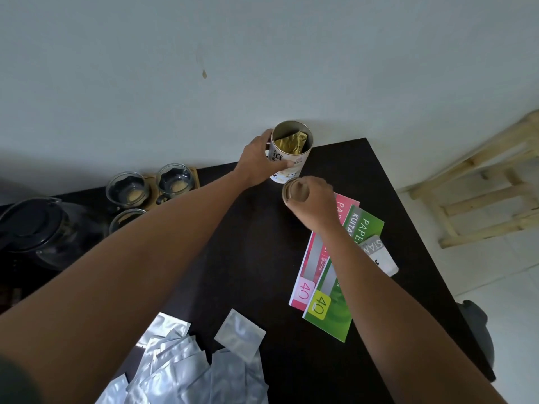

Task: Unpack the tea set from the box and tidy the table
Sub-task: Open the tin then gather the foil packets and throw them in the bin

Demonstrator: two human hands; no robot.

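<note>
At the bench's far edge the left hand (256, 163) grips the open tea canister (287, 154), gold pouch (291, 142) inside, while the right hand (313, 199) pinches its lid (294, 193) just beside; recapping looks to be underway, so next the lid must seat squarely on the rim

The dark bench (262, 258) carries silver sachets (186, 365) at its near edge, pink and green booklets (323, 301) toward the right edge, and glass cups (151, 185) along the far edge.
</note>
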